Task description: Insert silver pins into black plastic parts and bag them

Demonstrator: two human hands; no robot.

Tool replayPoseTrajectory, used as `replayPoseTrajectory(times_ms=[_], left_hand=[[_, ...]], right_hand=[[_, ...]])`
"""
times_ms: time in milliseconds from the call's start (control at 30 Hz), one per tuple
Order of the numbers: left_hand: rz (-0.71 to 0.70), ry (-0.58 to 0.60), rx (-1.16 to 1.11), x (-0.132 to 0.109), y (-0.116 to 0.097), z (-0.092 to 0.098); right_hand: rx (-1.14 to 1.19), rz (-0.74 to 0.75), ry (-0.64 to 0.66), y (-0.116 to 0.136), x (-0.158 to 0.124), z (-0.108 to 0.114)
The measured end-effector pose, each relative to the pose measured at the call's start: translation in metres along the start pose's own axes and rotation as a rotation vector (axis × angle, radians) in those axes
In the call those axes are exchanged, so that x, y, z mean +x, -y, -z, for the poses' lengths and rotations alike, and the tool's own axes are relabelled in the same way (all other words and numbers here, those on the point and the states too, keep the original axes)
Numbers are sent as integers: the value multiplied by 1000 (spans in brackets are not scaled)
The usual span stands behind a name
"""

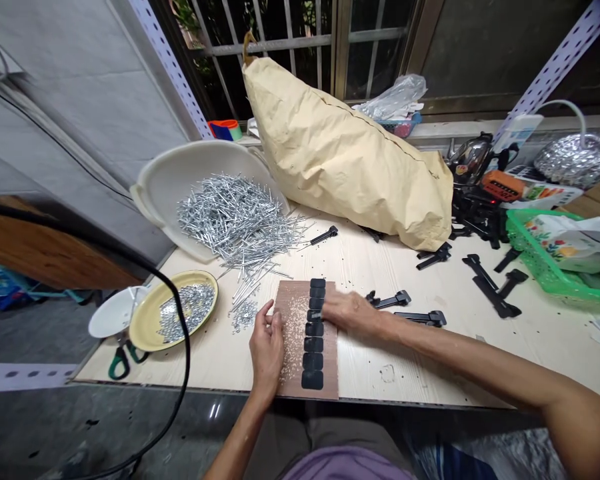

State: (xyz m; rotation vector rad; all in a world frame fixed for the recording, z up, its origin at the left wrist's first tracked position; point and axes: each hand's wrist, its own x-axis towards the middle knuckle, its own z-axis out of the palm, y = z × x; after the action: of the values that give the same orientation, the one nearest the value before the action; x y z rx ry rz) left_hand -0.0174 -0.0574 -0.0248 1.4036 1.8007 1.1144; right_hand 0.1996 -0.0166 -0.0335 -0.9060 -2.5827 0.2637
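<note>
A brown board (295,293) lies flat on the table in front of me. A column of black rounded pieces (313,361) runs down its right part, and many tiny pale bits (294,333) are scattered to their left. My left hand (267,350) rests against the board's left edge, thumb and forefinger apart, with nothing visible between them. From the right, my right hand (353,310) reaches over the board. Its fingertips are drawn together at the middle of the black column; motion blurs them, and what they pinch is too small to make out.
A white basin (165,180) spills metal pins (240,220). Left are a yellow plate (145,333) of small metal parts and green-handled scissors (119,363). A large paper sack (350,153) lies behind. Black clasp-like parts (495,293) and a green basket (535,267) are right; a black cable (183,373) hangs front left.
</note>
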Motion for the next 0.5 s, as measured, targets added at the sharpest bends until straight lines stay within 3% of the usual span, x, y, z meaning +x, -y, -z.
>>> replayPoseTrajectory(times_ms=[100, 267, 500], left_hand=[[-28, -2, 33, 0, 0, 1], [-27, 18, 35, 2, 2, 1], [-4, 38, 66, 2, 1, 3]], right_hand=[[-16, 92, 53, 5, -9, 2], [-51, -169, -7, -12, -19, 24], [-170, -371, 112, -28, -61, 65]])
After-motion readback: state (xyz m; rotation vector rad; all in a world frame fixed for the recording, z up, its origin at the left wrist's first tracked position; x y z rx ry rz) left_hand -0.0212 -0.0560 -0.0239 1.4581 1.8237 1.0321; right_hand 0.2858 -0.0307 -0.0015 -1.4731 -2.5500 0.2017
